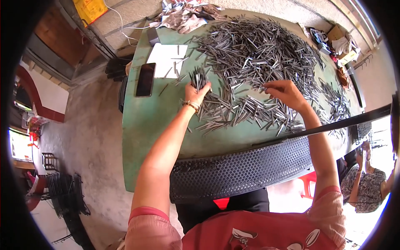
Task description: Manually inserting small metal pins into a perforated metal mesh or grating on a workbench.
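Note:
My left hand (196,95) is closed around an upright bundle of thin dark strips (198,76), their ends fanning out above the fingers. A bracelet circles that wrist. Over the near part of the loose strips, my right hand (287,95) has thumb and fingertips pinched together; what lies between them is too small to make out. A large heap of the same dark grey, narrow strips (262,48) covers the far and right side of the green table (143,125). More strips (250,110) lie scattered between and below my hands.
A black phone (146,80) and a white sheet (160,54) with a few strips lie left. Crumpled gloves (185,18) sit at the back edge. A perforated black tray (241,171) runs along the near edge. Another person (364,187) is at the right.

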Demonstrator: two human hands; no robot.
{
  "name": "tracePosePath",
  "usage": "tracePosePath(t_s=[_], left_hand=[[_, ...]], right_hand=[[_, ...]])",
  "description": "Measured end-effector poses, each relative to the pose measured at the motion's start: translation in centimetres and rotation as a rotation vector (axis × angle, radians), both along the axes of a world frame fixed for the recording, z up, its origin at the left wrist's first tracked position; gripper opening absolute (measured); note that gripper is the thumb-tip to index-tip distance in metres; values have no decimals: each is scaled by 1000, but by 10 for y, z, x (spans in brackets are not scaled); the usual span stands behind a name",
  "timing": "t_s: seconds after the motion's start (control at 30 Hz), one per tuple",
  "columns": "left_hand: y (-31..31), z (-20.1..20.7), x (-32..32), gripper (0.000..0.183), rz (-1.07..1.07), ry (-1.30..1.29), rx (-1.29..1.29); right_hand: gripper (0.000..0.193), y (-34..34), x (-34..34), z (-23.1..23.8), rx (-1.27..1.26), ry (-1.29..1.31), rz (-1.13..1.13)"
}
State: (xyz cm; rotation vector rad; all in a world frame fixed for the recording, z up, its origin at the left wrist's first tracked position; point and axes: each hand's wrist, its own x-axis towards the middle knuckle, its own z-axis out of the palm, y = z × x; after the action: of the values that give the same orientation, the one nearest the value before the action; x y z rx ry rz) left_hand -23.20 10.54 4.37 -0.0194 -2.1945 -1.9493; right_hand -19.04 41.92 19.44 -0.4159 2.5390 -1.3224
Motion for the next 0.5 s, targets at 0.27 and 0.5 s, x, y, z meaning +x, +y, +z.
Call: tracePosePath(t_s=[0.27,0.5], left_hand=[[-19,28,14,27,-143,-125,16],[-32,1,37,25,19,-84,69]], right_hand=[[27,22,40,7,17,-50,-99],[25,26,58,14,-11,-24,-153]])
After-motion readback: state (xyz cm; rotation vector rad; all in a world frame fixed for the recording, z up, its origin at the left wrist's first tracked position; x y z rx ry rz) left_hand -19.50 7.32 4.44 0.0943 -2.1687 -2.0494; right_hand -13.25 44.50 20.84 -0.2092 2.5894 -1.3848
